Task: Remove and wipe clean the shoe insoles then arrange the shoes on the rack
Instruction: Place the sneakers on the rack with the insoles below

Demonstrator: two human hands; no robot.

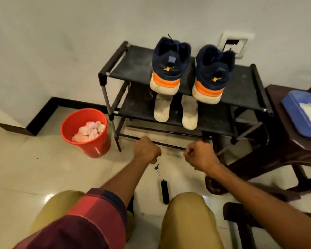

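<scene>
A seated person's left hand [147, 150] and right hand [199, 155] hang apart, each curled into a fist with nothing visible in it, just above the glossy cream tile floor [34, 168] before a black shoe rack [133, 69] set against a white wall [61, 42]; a navy-and-orange sneaker [170, 63] and its twin [214, 71] stand heels outward on the top shelf; a pale insole [162, 109] and a second insole [189, 114] lie side by side on the shelf below; a red bucket [97, 146] of pink cloths [89, 130] stands beside the rack; a black brush [164, 192] lies between the knees; a blue tray [294, 108] rests on a brown plastic stool [280, 137].
</scene>
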